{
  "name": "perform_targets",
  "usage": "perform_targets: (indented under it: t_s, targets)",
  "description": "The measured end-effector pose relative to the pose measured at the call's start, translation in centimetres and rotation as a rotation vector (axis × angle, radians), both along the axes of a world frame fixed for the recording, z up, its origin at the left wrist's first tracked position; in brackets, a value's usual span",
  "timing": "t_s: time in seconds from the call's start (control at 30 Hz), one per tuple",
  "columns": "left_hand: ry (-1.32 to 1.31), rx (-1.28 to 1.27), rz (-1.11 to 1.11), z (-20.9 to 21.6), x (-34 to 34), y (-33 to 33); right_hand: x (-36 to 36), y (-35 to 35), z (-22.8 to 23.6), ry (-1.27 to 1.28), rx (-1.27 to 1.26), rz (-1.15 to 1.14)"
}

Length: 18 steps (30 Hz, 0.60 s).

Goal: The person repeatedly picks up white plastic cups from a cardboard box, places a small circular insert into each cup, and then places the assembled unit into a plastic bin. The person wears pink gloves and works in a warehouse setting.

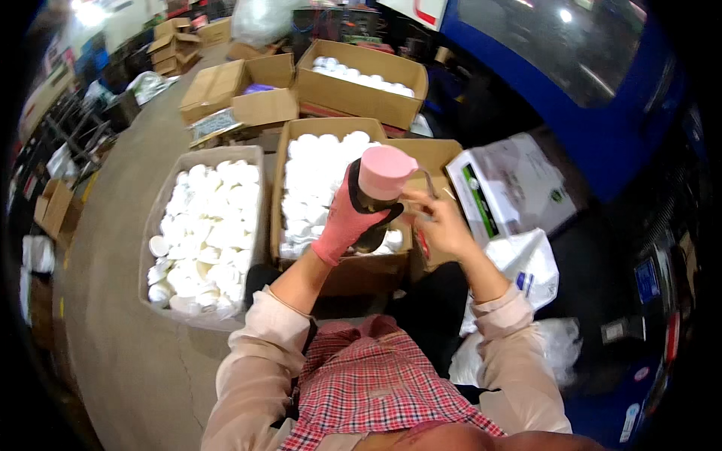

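Note:
My left hand, in a pink glove with black on its fingers and palm, is wrapped round a bottle with a pink lid and a dark, see-through body. The bottle is held upright above an open carton. At its right side is my bare right hand, slightly blurred, with the fingers curled in beside the lid. A thin greyish curved strip runs by those fingers; whether it belongs to the bottle cannot be made out. Below, the carton is filled with white rounded pieces.
A pale, lined bin of white caps stands to the left. Behind are a carton with white pieces and an open box. A white printed carton and plastic bags lie right, near a blue machine.

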<state>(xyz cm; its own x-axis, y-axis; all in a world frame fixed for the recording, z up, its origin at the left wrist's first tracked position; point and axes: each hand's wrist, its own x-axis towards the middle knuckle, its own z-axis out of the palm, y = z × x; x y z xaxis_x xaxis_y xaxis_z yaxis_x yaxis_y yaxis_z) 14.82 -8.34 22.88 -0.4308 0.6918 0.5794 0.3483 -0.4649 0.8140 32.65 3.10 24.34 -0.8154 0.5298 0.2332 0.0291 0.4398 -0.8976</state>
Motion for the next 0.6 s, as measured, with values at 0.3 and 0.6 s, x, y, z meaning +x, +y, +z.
perform_targets:
  t_s: [0.3, 0.6]
  targets:
    - [0.069, -0.103, 0.243, -6.3, -0.7, -1.1, -8.1, -1.8, 3.9, 0.075, 1.137, -0.024]
    - [0.133, -0.164, 0.081, -9.6, 0.7, -1.2, -8.4, -1.8, 1.5, 0.094, 1.019, 0.181]
